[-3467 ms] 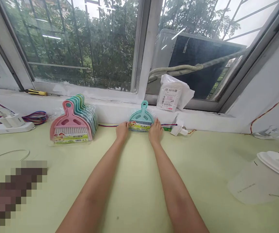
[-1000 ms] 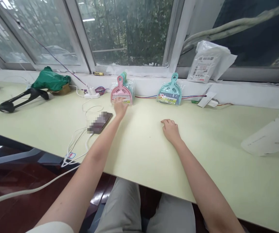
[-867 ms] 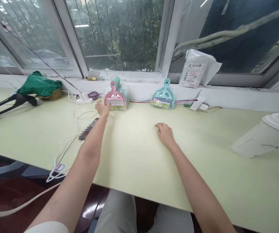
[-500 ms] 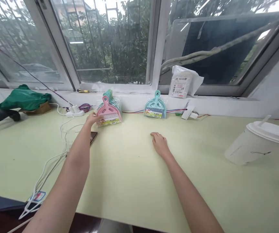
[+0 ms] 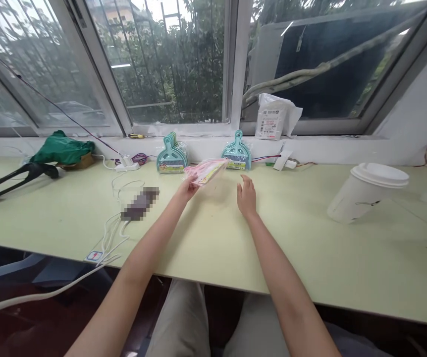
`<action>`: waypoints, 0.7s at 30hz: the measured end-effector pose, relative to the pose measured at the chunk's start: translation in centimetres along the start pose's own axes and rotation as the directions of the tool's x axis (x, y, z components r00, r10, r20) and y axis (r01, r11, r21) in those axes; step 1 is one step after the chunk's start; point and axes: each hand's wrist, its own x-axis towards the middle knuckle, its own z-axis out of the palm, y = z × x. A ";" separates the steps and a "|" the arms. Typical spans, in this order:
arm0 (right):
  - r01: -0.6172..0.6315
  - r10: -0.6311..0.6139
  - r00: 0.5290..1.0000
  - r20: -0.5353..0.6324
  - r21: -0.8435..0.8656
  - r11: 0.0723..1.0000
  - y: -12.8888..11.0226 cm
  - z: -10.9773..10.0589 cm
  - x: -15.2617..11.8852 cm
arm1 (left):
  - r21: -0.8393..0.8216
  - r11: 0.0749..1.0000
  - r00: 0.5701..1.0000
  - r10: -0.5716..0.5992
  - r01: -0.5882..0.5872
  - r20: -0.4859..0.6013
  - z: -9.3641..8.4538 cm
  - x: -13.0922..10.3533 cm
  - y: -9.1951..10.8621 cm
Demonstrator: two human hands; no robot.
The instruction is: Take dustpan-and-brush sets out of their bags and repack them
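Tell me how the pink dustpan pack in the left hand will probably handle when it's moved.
The pink dustpan pack is probably light, since the left hand alone holds it by one edge. It's likely fairly stiff, as it juts out without obvious sag. Its shiny plastic wrap may make it somewhat slippery.

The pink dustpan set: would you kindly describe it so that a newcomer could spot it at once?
Find the long pale green table beneath the windows. Over its middle, the person's left hand holds the pink dustpan set, tilted, in front of the teal-green dustpan sets. It differs from them by its pink colour and by being held, while they stand by the white wall.
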 end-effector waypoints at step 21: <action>-0.547 0.472 0.818 0.330 0.703 0.456 -1.6 0.5 0.7 | 0.062 0.993 0.956 0.076 -0.098 0.284 1.3 -4.1 -5.6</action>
